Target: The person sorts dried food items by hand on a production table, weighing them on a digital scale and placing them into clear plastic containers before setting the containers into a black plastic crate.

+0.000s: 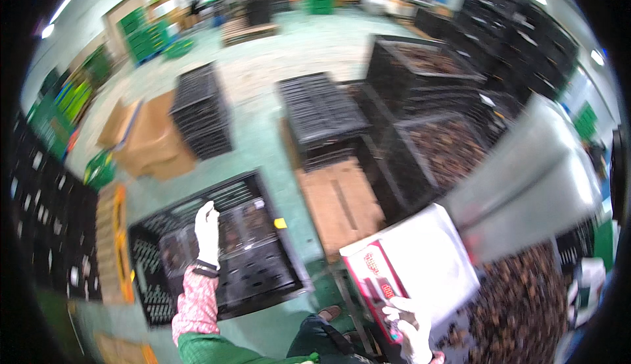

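Observation:
My left hand (207,231), in a white glove, reaches over a black plastic crate (291,260). Its fingers look bent, and whether it holds anything cannot be told. Inside the crate lie clear plastic packs (254,218) with dark brown contents. My right hand (411,332), also gloved in white, is at the near edge of a white and red cardboard box (429,255). Something small and dark is by its fingers, too blurred to name. Right of the box, a heap of dark brown pieces (517,305) covers the work surface.
Beyond the box are a brown cardboard sheet (340,196), stacked black crates (323,112) and crates filled with brown pieces (443,147). A grey metal chute-like piece (532,181) rises at right. Another gloved hand (572,295) shows at the far right. Brown cartons (153,137) and a wooden pallet (111,245) stand left.

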Available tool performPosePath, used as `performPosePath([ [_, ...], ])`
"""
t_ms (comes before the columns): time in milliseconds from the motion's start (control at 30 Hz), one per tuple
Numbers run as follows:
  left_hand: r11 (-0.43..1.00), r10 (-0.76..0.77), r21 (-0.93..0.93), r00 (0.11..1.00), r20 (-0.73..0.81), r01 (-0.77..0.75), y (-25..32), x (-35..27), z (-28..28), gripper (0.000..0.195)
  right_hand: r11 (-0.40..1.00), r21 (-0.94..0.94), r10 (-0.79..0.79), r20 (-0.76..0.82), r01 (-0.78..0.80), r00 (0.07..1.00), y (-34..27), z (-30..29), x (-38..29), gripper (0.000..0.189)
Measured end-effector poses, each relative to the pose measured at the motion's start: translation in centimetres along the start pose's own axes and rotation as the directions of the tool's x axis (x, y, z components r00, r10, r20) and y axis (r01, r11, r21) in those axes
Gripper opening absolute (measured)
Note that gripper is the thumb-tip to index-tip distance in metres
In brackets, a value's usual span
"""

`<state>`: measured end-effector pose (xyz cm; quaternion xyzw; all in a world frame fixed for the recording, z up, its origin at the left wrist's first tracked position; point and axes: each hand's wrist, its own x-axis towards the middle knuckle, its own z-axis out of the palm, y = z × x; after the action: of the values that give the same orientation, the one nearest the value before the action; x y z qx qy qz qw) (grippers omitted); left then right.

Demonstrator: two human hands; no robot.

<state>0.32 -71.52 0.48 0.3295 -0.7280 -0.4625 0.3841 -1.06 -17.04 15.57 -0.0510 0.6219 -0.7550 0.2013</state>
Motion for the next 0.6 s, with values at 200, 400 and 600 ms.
performPosePath([
  [200, 0.904, 0.217, -0.426, 0.814, 0.539, 0.040, 23.4, -5.9, 16.6, 0.031, 0.962, -0.031, -0.258, -0.424, 0.271, 0.868, -0.5, -7.6, -7.2, 0.036],
  [400, 0.456, 0.887, -0.762, 0.304, 0.348, -0.460, 47.3, -19.8, 28.1, 0.026, 0.871, -0.437, -0.484, -0.686, 0.224, 0.543, -0.6, -13.6, -17.6, 0.039],
  [600, -0.079, 0.993, -0.484, -0.027, -0.114, -0.871, 63.5, -28.9, 36.5, 0.025, 0.882, -0.432, -0.375, -0.885, -0.187, 0.276, 5.5, -15.7, -28.7, 0.030],
])
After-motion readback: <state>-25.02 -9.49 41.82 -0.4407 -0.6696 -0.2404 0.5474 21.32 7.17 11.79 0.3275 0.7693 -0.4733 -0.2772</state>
